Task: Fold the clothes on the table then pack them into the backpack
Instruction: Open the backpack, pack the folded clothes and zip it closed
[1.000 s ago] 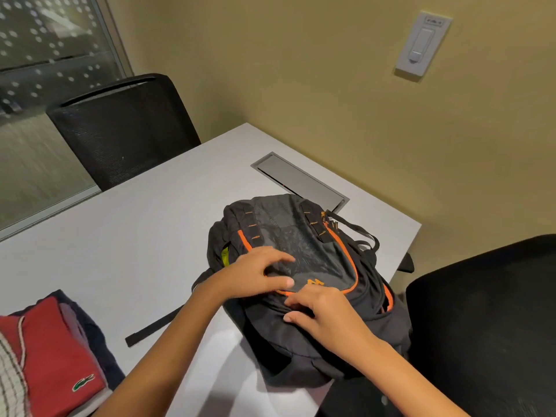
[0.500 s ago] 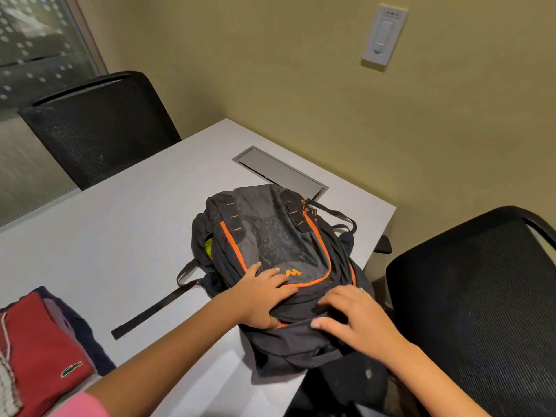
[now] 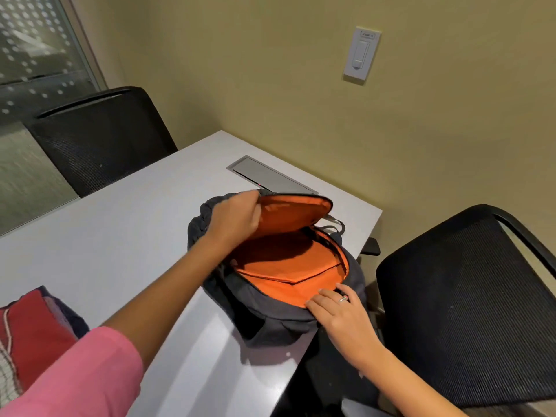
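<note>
Backpack [image 3: 270, 314] open, clothes [image 3: 36, 326] waiting.
Your left hand [image 3: 233, 219] grips the flap; right hand [image 3: 337, 311] fingers press flat on the rim. Let go and the flap may drop shut.

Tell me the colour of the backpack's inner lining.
Orange, seen in the head view inside the open backpack.

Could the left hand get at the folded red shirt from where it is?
Probably not at once: the left hand grips the backpack flap, holding it open. Bare table lies between it and the red shirt, so letting go should free it.
</note>
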The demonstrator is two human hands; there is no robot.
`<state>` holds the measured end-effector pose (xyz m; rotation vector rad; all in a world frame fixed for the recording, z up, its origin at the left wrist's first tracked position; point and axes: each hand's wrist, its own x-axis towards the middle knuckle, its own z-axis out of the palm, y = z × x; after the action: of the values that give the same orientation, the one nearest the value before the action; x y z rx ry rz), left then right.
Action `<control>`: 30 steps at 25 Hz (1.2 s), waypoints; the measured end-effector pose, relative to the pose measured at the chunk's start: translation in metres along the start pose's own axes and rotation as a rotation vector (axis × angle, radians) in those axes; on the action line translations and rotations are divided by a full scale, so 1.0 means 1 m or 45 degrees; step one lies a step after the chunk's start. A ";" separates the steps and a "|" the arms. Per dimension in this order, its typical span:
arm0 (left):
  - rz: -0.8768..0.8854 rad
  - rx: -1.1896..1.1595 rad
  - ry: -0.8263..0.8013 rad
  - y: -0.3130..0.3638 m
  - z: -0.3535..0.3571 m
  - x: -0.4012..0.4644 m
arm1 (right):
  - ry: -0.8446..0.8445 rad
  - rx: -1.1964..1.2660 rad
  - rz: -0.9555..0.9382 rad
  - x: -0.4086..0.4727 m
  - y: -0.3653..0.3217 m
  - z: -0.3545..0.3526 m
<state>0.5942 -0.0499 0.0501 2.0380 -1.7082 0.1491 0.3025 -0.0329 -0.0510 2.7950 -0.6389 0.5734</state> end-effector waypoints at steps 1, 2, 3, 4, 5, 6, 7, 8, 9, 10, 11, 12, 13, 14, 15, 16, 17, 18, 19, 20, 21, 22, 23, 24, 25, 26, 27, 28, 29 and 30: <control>-0.036 0.003 0.044 -0.006 -0.009 0.010 | 0.032 -0.011 -0.010 0.003 0.007 -0.002; -0.057 0.012 0.090 -0.011 -0.018 0.018 | 0.056 -0.024 -0.023 0.007 0.014 -0.006; -0.075 0.020 0.129 -0.017 -0.024 0.024 | 0.069 -0.039 -0.037 0.012 0.023 -0.011; -0.097 0.028 0.164 -0.023 -0.030 0.029 | 0.083 -0.064 -0.056 0.017 0.034 -0.017; -0.125 0.031 0.192 -0.029 -0.037 0.033 | 0.086 -0.093 -0.074 0.023 0.047 -0.023; -0.157 0.033 0.219 -0.035 -0.043 0.037 | 0.088 -0.117 -0.089 0.029 0.062 -0.029; -0.191 0.037 0.252 -0.041 -0.050 0.039 | 0.083 -0.120 -0.099 0.035 0.078 -0.034; -0.233 0.042 0.286 -0.047 -0.055 0.040 | 0.075 -0.111 -0.096 0.041 0.093 -0.039; -0.282 0.048 0.324 -0.053 -0.061 0.040 | 0.061 -0.109 -0.092 0.050 0.107 -0.045; -0.333 0.055 0.362 -0.060 -0.067 0.038 | 0.044 -0.122 -0.092 0.060 0.118 -0.052; -0.379 0.062 0.397 -0.066 -0.073 0.036 | 0.029 -0.136 -0.097 0.072 0.127 -0.060; -0.415 0.068 0.432 -0.073 -0.079 0.033 | 0.018 -0.137 -0.109 0.085 0.134 -0.068; -0.444 0.075 0.467 -0.080 -0.085 0.030 | 0.006 -0.133 -0.125 0.098 0.139 -0.077; -0.465 0.084 0.503 -0.087 -0.092 0.027 | -0.002 -0.130 -0.151 0.111 0.142 -0.086; -0.487 0.092 0.536 -0.092 -0.099 0.023 | -0.010 -0.127 -0.184 0.124 0.144 -0.096; -0.514 0.096 0.565 -0.097 -0.106 0.020 | -0.010 -0.122 -0.222 0.137 0.146 -0.104; -0.545 0.101 0.590 -0.102 -0.114 0.017 | -0.019 -0.115 -0.254 0.149 0.145 -0.112; -0.579 0.102 0.611 -0.107 -0.121 0.013 | -0.030 -0.112 -0.273 0.160 0.144 -0.119; -0.616 0.105 0.630 -0.112 -0.127 0.008 | -0.041 -0.111 -0.286 0.171 0.142 -0.123; -0.649 0.113 0.639 -0.116 -0.132 0.003 | -0.048 -0.108 -0.296 0.180 0.141 -0.125; -0.679 0.127 0.637 -0.121 -0.136 -0.003 | -0.062 -0.101 -0.300 0.186 0.139 -0.125; -0.710 0.144 0.619 -0.126 -0.137 -0.010 | -0.083 -0.094 -0.309 0.190 0.136 -0.122; -0.743 0.163 0.585 -0.130 -0.137 -0.018 | -0.111 -0.093 -0.315 0.192 0.133 -0.118; -0.780 0.183 0.539 -0.134 -0.134 -0.025 | -0.142 -0.086 -0.322 0.193 0.130 -0.110; -0.815 0.199 0.491 -0.137 -0.129 -0.033 | -0.192 -0.084 -0.322 0.193 0.128 -0.103; -0.850 0.207 0.451 -0.140 -0.124 -0.041 | -0.256 -0.094 -0.318 0.192 0.127 -0.095; -0.883 0.205 0.418 -0.143 -0.119 -0.048 | -0.321 -0.114 -0.309 0.191 0.127 -0.090; -0.913 0.202 0.392 -0.145 -0.114 -0.054 | -0.353 -0.137 -0.309 0.190 0.128 -0.086; -0.939 0.198 0.371 -0.147 -0.111 -0.059 | -0.350 -0.164 -0.324 0.189 0.129 -0.084; -0.955 0.192 0.353 -0.149 -0.108 -0.063 | -0.331 -0.207 -0.348 0.187 0.131 -0.083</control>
<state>0.7458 0.0684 0.0790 2.4832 -0.7153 0.2954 0.3712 -0.1940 0.1178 2.7566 -0.3200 0.1013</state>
